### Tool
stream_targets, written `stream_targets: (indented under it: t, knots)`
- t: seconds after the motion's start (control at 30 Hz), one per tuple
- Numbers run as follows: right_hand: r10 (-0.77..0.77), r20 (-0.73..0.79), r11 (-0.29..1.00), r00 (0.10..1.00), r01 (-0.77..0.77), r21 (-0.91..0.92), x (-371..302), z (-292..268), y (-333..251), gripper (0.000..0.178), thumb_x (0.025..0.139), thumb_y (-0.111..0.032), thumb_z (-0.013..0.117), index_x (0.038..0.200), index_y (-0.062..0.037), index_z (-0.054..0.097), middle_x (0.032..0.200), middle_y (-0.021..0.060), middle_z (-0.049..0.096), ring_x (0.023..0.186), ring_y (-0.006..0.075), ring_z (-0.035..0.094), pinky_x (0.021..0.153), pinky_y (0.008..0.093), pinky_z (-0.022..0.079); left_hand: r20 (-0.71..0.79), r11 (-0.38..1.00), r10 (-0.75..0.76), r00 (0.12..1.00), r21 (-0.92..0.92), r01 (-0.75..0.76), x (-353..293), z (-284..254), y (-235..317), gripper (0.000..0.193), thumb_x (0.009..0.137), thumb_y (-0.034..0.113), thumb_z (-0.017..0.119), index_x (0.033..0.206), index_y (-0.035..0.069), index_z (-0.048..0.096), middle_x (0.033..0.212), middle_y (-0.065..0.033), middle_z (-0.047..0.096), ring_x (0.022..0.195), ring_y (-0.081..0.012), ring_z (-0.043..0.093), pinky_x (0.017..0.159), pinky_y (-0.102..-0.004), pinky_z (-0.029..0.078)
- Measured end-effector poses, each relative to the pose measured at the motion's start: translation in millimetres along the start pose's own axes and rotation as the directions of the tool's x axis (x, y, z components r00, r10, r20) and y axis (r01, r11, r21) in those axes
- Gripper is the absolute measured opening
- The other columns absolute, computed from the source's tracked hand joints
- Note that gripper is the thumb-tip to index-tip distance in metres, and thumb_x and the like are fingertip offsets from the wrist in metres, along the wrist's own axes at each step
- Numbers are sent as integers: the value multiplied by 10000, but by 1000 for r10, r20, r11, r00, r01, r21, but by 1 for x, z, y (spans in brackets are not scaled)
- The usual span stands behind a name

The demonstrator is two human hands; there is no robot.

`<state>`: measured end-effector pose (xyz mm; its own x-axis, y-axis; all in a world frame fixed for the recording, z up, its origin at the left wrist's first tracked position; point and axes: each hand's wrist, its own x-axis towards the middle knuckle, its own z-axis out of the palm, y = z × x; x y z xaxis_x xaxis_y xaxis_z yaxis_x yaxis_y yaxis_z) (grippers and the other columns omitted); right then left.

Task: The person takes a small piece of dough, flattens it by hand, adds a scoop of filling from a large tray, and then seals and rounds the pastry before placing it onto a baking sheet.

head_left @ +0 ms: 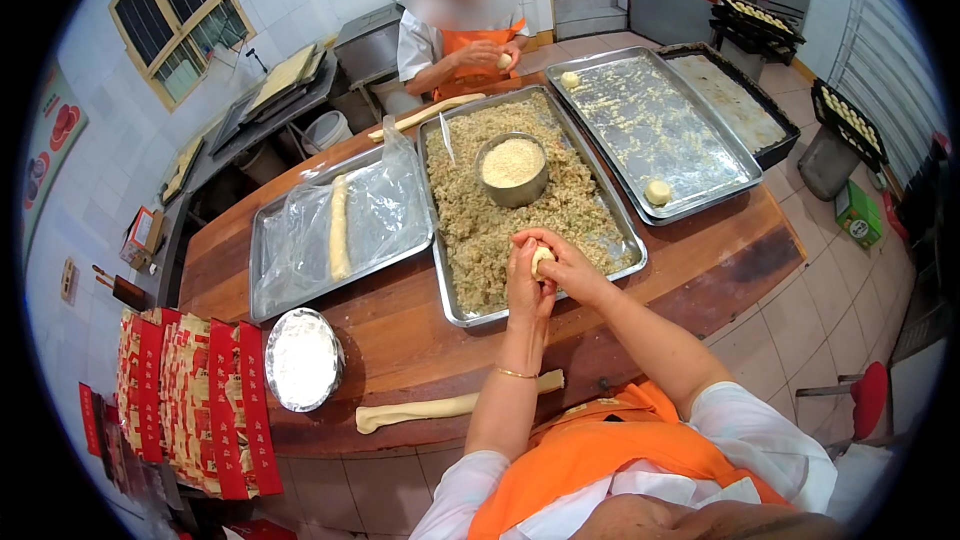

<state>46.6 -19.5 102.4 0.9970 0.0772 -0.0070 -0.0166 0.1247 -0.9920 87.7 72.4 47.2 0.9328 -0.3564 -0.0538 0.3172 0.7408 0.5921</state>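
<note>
Cupped together over the near right part of the filling tray, my left hand (522, 275) and my right hand (566, 262) close around a pale dough ball (541, 258). Crumbly brownish-green filling (470, 240) covers most of the metal tray (468, 320) beneath them. A round metal bowl (513, 188) of pale grains stands in that filling, with a light-coloured scraper or knife (447, 138) stuck in near the far left. Below my left forearm, a long dough roll (420, 412) lies along the table's near edge.
Left, a tray (262, 285) holds plastic film and a dough strip (339, 230). A bowl of white powder (303, 360) stands nearer, beside red packages (190, 400). Right, another tray (690, 155) carries dough balls (658, 192). Across the wooden table (740, 270), a co-worker (465, 50) handles dough.
</note>
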Motion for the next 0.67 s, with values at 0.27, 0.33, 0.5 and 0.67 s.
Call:
stream_targets:
  t: [0.27, 0.33, 0.5, 0.67]
  knots:
    - [-342, 200, 703, 918, 391, -594, 0, -24, -9, 737, 791, -414, 745, 1401, -139, 434, 1398, 109, 509, 1383, 299, 395, 1163, 456, 275, 117, 984, -123, 985, -118, 136, -19, 14, 15, 488, 1050, 500, 346, 1332, 119, 460, 1045, -17, 611, 835, -103, 613, 648, -252, 514]
    - [-438, 268, 491, 858, 478, -728, -2, -26, -13, 692, 783, -516, 747, 1317, -147, 508, 1418, 93, 522, 1364, 341, 419, 1172, 517, 231, 53, 979, -201, 978, -14, 202, -38, 42, 25, 586, 1031, 579, 293, 1379, 127, 427, 1134, -15, 594, 941, -108, 622, 708, -257, 540]
    - [-381, 292, 554, 877, 470, -687, -10, -24, -26, 648, 826, -514, 704, 1289, -88, 551, 1275, 93, 633, 1295, 316, 501, 1158, 482, 265, 159, 973, -227, 961, 73, 218, -43, 28, 20, 509, 1025, 572, 357, 1275, 146, 481, 1030, 31, 604, 869, -62, 619, 608, -212, 502]
    - [-508, 191, 539, 840, 483, -690, -17, -17, -20, 735, 840, -505, 695, 1376, -46, 490, 1257, 108, 651, 1283, 308, 520, 1159, 457, 273, 419, 974, -212, 883, 13, 227, -27, -1, 8, 503, 1003, 552, 461, 1293, 141, 483, 1070, 22, 608, 889, -65, 616, 637, -220, 506]
